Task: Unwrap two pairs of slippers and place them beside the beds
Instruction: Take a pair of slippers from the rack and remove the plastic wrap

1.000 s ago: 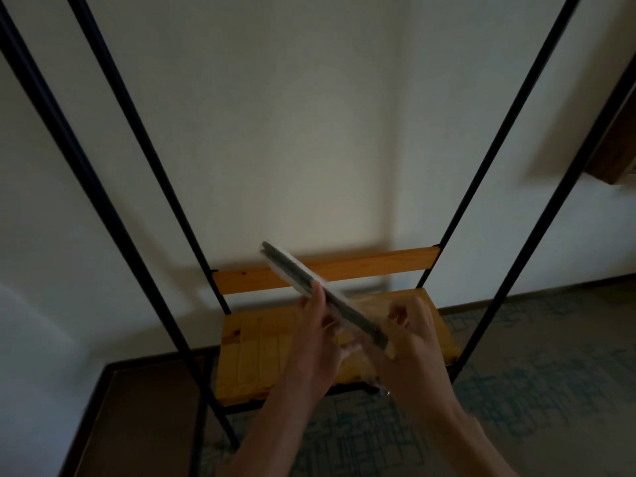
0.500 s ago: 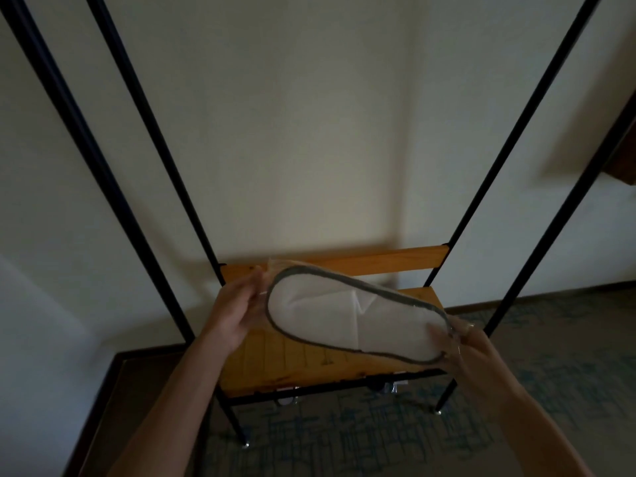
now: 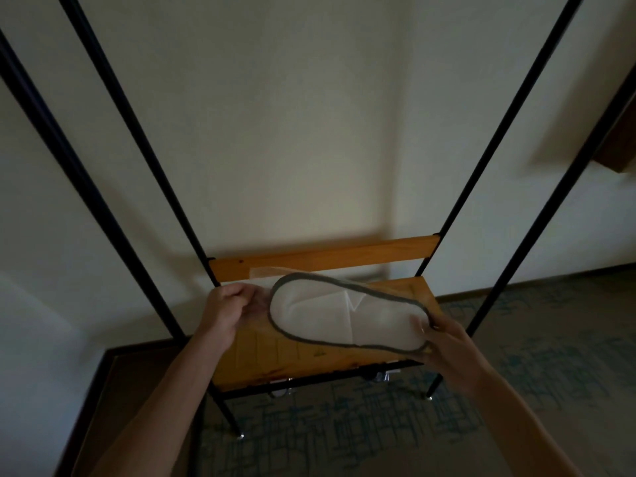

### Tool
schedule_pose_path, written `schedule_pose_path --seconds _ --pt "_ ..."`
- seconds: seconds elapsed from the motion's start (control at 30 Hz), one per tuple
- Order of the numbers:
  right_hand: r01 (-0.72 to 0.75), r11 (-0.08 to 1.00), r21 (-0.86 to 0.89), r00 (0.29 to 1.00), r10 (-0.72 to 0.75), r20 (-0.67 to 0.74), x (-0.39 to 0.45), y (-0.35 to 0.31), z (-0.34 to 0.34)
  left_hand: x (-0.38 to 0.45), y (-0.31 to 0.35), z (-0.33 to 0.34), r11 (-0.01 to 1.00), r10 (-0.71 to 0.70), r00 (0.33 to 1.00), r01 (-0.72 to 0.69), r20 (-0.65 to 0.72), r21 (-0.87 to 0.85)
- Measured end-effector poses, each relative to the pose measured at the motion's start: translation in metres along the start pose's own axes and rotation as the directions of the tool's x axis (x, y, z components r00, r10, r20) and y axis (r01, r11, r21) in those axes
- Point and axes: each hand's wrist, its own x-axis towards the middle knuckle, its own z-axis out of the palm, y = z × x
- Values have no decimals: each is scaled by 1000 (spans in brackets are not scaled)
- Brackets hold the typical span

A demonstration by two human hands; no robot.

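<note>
A pair of flat white slippers (image 3: 344,315) with a grey edge band is held level in front of me, still inside a clear plastic wrapper (image 3: 265,273) whose loose end sticks out at the left. My left hand (image 3: 230,306) pinches that loose wrapper end by the toe. My right hand (image 3: 444,342) grips the heel end of the package. How many slippers lie in the stack I cannot tell.
Below the hands stands a black metal clothes rack (image 3: 137,132) with slanted poles and a low wooden shelf (image 3: 309,366) with a wooden back rail (image 3: 327,254). Patterned carpet (image 3: 378,425) covers the floor. A white wall is behind, a wooden ledge (image 3: 619,149) at far right.
The package has turned from edge-on to flat, its white face now toward me. My hands have spread apart to its two ends, the left one taking the wrapper's loose end.
</note>
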Motion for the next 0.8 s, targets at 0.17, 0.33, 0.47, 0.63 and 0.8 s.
schedule_pose_path --seconds 0.17,0.33,0.47,0.63,0.8 --pt "-74 994 78 997 75 -9 8 6 -23 24 -7 -14 994 55 991 -43 -122 99" --pt "-57 996 73 994 64 -85 12 0 -44 45 -14 -30 986 80 977 -49 -196 158" --pt "-49 997 55 988 56 -144 18 -3 -69 59 -17 -38 988 94 956 -55 -277 145" --pt "-11 996 86 969 32 -247 24 -7 -105 78 -35 -54 995 56 900 -17 -432 95" --pt "68 986 154 937 -10 -348 30 -9 -132 93 -75 -52 996 -87 869 76 -488 -42"
